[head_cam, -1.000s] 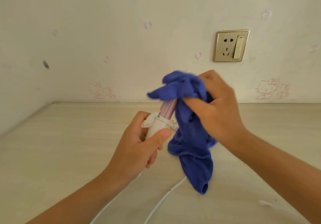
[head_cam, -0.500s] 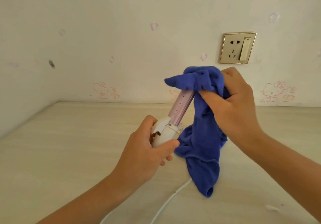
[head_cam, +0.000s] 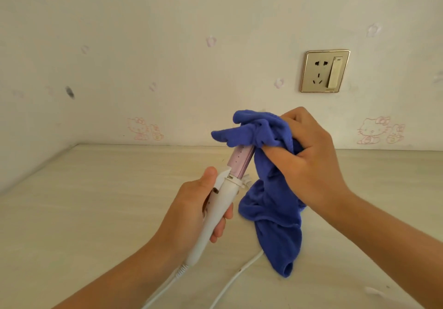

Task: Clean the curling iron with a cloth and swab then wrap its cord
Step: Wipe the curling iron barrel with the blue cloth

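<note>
Home interior, likely a bedroom or dressing corner. Pale wallpaper (head_cam: 167,32) printed with pink cartoon cat figures (head_cam: 372,130) and small flowers (head_cam: 211,41), domestic rather than commercial decor. Gold-framed wall socket (head_cam: 318,71) with a rocker switch (head_cam: 335,72) sits above a pale wood-grain tabletop (head_cam: 96,200) that meets the walls in a corner at left. Dark scuff (head_cam: 70,92) on the wallpaper, left side. Personal grooming gear over the tabletop, a white-and-lilac curling iron (head_cam: 223,203) and a blue cloth (head_cam: 275,200), fits a household setting
</note>
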The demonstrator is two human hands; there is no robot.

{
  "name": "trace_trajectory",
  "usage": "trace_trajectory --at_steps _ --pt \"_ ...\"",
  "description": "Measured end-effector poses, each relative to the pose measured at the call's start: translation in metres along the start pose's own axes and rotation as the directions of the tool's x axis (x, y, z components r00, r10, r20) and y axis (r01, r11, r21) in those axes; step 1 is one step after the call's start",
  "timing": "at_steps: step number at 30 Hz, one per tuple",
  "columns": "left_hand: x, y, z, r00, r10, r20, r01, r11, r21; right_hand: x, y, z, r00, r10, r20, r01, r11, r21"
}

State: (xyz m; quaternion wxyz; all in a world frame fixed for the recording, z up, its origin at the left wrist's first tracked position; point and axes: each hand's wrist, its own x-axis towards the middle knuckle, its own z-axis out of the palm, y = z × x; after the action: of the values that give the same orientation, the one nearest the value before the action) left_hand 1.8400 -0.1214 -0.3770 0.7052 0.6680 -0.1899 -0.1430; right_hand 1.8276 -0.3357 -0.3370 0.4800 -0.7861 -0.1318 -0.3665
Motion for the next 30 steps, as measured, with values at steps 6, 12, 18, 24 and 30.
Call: trace_trajectory --at_steps 6,12,18,24,30 --pt "0.000 -0.006 0.004 0.993 -0.086 0.084 0.091 0.994 -0.063 0.006 0.005 -0.005 0.994 0.068 -0.080 -0.065 0.997 0.044" --pt "-0.004 -0.013 0.011 0.979 -0.101 0.175 0.132 0.975 -0.177 0.023 0.015 -0.026 0.959 0.231 -0.165 -0.206 0.967 0.153" --pt "-0.002 -0.013 0.011 0.993 -0.007 0.118 0.023 0.991 -0.132 0.021 0.017 -0.022 0.993 0.113 0.019 -0.113 0.993 0.029" --pt "-0.001 -0.011 0.009 0.996 0.083 0.014 -0.083 0.996 -0.025 0.018 0.009 -0.015 0.937 0.130 0.324 -0.114 0.991 -0.069" --pt "-0.005 -0.014 0.012 0.999 0.046 0.014 -0.045 0.996 -0.083 0.002 0.009 -0.001 0.828 0.178 0.531 -0.277 0.954 0.112"
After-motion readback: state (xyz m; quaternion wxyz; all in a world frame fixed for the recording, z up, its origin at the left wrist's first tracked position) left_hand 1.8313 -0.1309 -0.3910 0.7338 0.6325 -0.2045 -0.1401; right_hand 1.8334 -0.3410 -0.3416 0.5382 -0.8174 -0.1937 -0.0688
